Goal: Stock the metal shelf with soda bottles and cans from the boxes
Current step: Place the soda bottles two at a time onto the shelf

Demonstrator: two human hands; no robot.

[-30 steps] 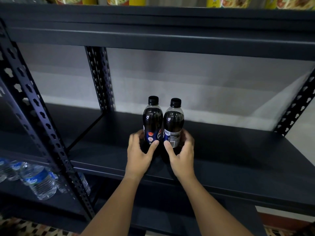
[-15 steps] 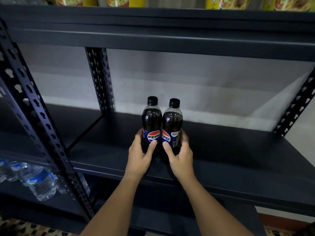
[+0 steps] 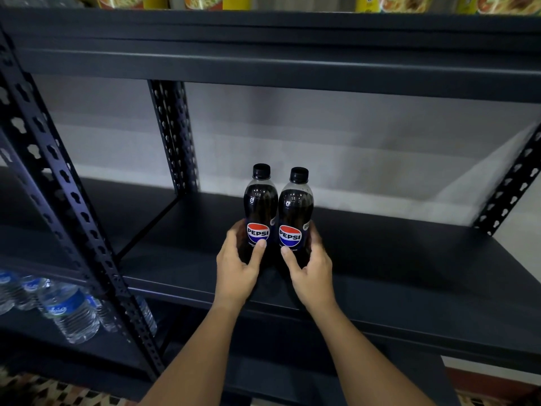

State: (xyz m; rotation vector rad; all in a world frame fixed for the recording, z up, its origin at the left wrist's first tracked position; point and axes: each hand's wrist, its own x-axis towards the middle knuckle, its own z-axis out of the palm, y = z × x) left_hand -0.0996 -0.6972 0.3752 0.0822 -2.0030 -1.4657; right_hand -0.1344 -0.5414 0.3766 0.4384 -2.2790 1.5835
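Note:
Two dark Pepsi bottles with black caps stand upright side by side, touching, on the dark metal shelf (image 3: 409, 276). My left hand (image 3: 237, 265) grips the lower part of the left bottle (image 3: 260, 209), thumb across its front below the logo. My right hand (image 3: 311, 268) grips the lower part of the right bottle (image 3: 296, 212) the same way. Both logos face me. The bottles' bases are hidden behind my hands.
A perforated upright post (image 3: 174, 136) stands behind and left of the bottles; another post (image 3: 67, 206) is at the near left. Water bottles (image 3: 70, 312) lie on a lower shelf at left. Yellow packages (image 3: 389, 2) sit on the shelf above.
Both bottles have been turned in my hands, so that the Pepsi logos now face me squarely. The bottles stay in the same spot on the shelf.

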